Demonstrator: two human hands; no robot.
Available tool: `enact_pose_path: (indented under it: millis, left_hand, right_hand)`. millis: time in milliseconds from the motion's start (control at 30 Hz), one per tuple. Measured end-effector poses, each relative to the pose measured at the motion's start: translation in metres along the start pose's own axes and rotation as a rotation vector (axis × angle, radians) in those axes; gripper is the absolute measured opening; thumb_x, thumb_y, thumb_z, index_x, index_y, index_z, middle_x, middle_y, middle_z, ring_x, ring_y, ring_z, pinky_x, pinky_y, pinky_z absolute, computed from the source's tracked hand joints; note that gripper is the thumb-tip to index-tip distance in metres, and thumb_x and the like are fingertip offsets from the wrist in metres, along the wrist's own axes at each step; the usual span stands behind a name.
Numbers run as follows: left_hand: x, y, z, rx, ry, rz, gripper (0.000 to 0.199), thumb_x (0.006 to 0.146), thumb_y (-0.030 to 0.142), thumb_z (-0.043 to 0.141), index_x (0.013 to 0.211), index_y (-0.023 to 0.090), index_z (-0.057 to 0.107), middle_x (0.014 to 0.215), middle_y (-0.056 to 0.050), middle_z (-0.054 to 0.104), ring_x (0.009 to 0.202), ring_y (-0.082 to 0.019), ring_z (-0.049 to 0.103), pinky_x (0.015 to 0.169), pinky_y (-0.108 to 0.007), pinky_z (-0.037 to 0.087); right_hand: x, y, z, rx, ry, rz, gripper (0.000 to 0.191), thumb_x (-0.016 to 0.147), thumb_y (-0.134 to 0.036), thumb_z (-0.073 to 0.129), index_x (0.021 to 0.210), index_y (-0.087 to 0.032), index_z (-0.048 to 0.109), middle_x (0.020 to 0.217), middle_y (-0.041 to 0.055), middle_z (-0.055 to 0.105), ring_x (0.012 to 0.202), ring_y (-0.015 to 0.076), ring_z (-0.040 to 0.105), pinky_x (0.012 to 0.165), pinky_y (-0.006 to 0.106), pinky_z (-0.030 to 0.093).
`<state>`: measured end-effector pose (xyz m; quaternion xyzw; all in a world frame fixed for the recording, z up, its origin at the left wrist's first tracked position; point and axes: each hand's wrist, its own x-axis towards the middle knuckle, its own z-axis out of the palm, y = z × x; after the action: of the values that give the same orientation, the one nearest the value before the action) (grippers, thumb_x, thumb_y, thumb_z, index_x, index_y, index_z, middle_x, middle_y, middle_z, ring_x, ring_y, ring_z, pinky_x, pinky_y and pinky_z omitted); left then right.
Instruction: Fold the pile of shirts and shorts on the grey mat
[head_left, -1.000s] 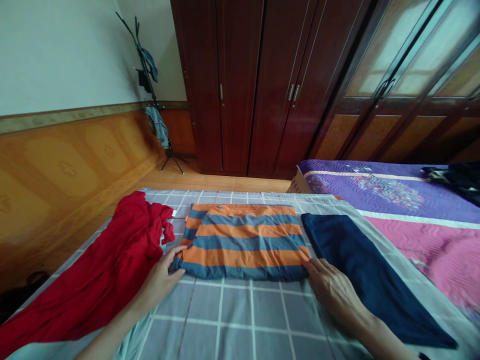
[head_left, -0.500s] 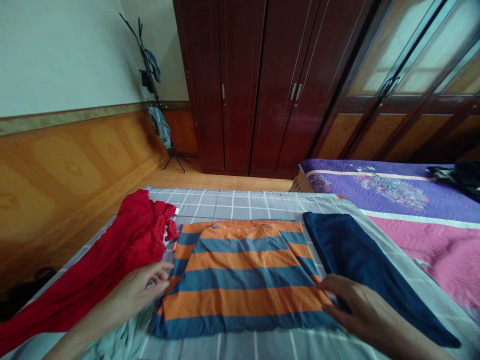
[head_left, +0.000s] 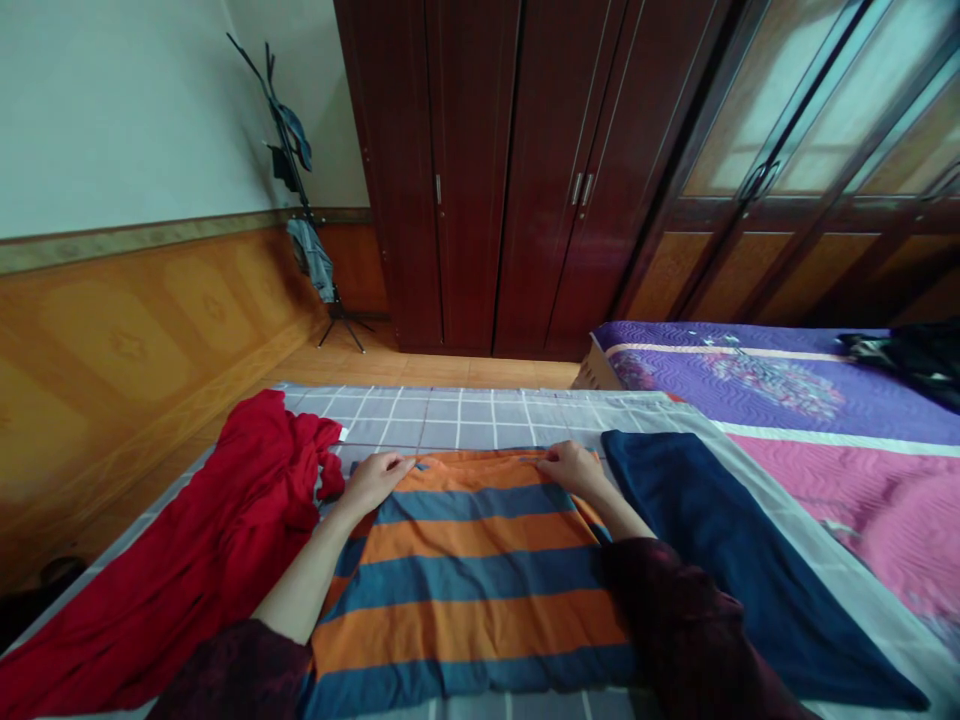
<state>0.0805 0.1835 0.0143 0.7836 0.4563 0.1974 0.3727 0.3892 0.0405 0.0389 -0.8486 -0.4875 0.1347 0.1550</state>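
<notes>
An orange and blue-grey striped shirt [head_left: 480, 570] lies spread on the checked bedsheet [head_left: 450, 410] in front of me. My left hand [head_left: 377, 480] pinches the shirt's far edge near its left corner, fingers closed on the cloth. At the far edge's right side, my right hand [head_left: 574, 468] grips the fabric the same way. My forearms and dark sleeves cover parts of the shirt's sides. Crumpled red cloth [head_left: 232, 520] is on the left, close to my left arm. Folded navy cloth [head_left: 750, 560] rests to the right of the shirt.
Beyond the bed stands a dark red wardrobe [head_left: 480, 200]. A coat rack [head_left: 296, 190] with hanging items is at the back left. To the right is a second bed with a purple and pink cover [head_left: 795, 390], bearing a dark garment [head_left: 911, 360].
Both hands have reached forward from the shirt's near sides to its far edge and closed on the fabric. The camera view has shifted slightly.
</notes>
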Motion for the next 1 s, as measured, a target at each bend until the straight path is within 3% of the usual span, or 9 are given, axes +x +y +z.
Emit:
enact_pose_path:
  millis: [267,467,633,800,1000]
  left_hand:
    - [0.003,-0.010,0.000,-0.085,0.039,0.027,0.037,0.081,0.050,0.047,0.078,0.016,0.062,0.074,-0.003,0.066,0.071,-0.019,0.060,0.063,-0.025,0.042]
    - [-0.001,0.003,0.009,0.124,0.020,0.026,0.032,0.080,0.050,0.053,0.073,0.019,0.060,0.063,0.002,0.059,0.062,-0.017,0.055,0.056,-0.024,0.034]
    - [-0.001,0.004,0.012,-0.067,0.062,0.078,0.026,0.084,0.045,0.047,0.076,0.020,0.051,0.066,0.003,0.059,0.062,-0.015,0.055,0.058,-0.023,0.037]
    - [-0.003,0.004,0.017,0.193,0.195,0.058,0.021,0.085,0.040,0.047,0.079,0.022,0.054,0.066,0.002,0.060,0.062,-0.016,0.057,0.058,-0.023,0.035]
    - [-0.005,0.002,0.021,0.384,0.173,0.140,0.017,0.090,0.033,0.044,0.084,0.022,0.055,0.079,-0.001,0.064,0.074,-0.018,0.062,0.063,-0.025,0.038]
  right_hand:
    - [0.006,0.008,0.010,0.223,0.046,-0.093,0.027,0.082,-0.031,0.049,0.083,-0.016,0.071,0.079,0.0033,0.072,0.076,0.0171,0.065,0.062,0.022,0.044]
    - [0.009,0.002,0.016,0.186,0.050,-0.067,0.024,0.079,-0.035,0.054,0.076,-0.018,0.071,0.070,0.0042,0.070,0.069,0.0201,0.065,0.058,0.025,0.041]
    - [0.005,-0.004,0.016,0.135,0.087,-0.094,0.026,0.084,-0.037,0.052,0.079,-0.021,0.072,0.074,0.0035,0.071,0.073,0.0200,0.065,0.060,0.024,0.040]
    - [0.001,-0.006,0.020,0.047,0.165,-0.125,0.028,0.090,-0.035,0.046,0.089,-0.022,0.071,0.084,0.0045,0.073,0.081,0.0210,0.066,0.065,0.025,0.040]
    - [-0.003,-0.006,0.021,-0.090,0.178,-0.204,0.027,0.092,-0.034,0.047,0.089,-0.022,0.071,0.092,0.0046,0.072,0.085,0.0196,0.066,0.064,0.024,0.038]
